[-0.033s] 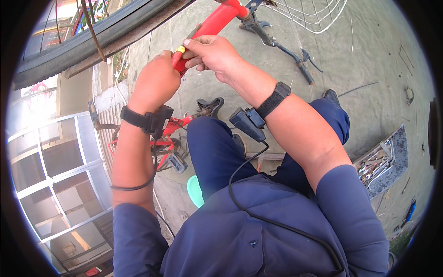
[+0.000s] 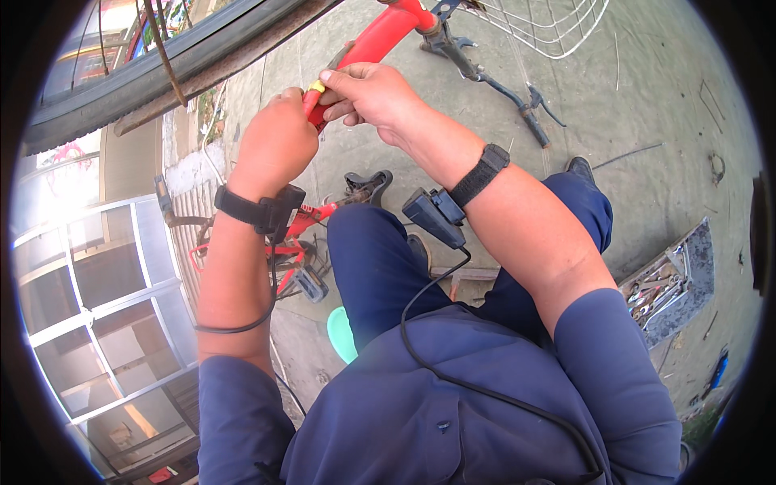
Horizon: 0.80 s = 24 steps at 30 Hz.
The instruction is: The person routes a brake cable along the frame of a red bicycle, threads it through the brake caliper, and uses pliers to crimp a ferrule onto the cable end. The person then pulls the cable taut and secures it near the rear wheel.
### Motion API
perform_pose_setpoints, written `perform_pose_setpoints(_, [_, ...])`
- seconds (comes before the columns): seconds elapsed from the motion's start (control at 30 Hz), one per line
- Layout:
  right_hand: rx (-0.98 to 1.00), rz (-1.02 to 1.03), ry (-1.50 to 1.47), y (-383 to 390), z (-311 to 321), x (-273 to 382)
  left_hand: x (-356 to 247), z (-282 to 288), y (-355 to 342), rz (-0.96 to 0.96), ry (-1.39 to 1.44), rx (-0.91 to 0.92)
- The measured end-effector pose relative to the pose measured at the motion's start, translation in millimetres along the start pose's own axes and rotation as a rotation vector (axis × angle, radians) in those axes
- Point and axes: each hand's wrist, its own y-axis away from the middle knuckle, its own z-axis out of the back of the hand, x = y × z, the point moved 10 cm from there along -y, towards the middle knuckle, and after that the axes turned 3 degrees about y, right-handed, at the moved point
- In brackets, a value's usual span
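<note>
Nearest the camera, blue sleeves and blue trousers fill the lower picture, and a black cable (image 2: 453, 373) runs up across the shirt to a small black unit (image 2: 434, 217) strapped by a wristband (image 2: 480, 175) to the right forearm; the left wrist wears a like band (image 2: 257, 210). Beyond the knees, both hands meet at a red tube (image 2: 380, 36) of a bicycle. The left hand (image 2: 273, 145) is closed in a fist round the tube's lower end, knuckles up, so its grip is pressed together on the tube. The right hand (image 2: 368, 93) pinches, with thumb and fingertips, a small yellow piece (image 2: 316, 86) at that same end, touching the left hand; what the piece is cannot be told, for it is mostly hidden. To do this step well, my judgement is that the left fist should hold the tube steady and take all the load, while the right fingers work the yellow piece with small, straight moves along the tube's line, not sideways, since a slanted pull could jam or slip it. Keeping the cable clear of the hands would help too. Below the hands lie a black saddle (image 2: 368, 186) and more red frame (image 2: 311, 217), and a green stool edge (image 2: 342, 333) shows by the leg. Farther off, a tyre (image 2: 162, 65) arches at upper left, a wire basket (image 2: 558, 24) and a black stand (image 2: 505, 85) lie on the concrete floor (image 2: 647, 145), and a tray of spanners (image 2: 671, 283) sits well apart at right.
</note>
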Motion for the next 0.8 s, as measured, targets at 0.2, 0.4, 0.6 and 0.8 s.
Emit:
perform_pose_setpoints(0.2, [0.075,-0.03,0.041,4,-9,-6,-9,-13,12,0.05,-0.11,-0.017])
perform_pose_setpoints(0.4, [0.073,-0.091,0.042,13,-6,-15,-25,-13,35,0.024,-0.018,-0.03])
perform_pose_setpoints(0.6, [-0.074,-0.065,-0.028,18,25,-8,22,26,81,0.119,0.304,-0.39])
perform_pose_setpoints(0.8, [-0.195,0.008,-0.067,27,58,13,97,2,121,0.505,0.467,-0.514])
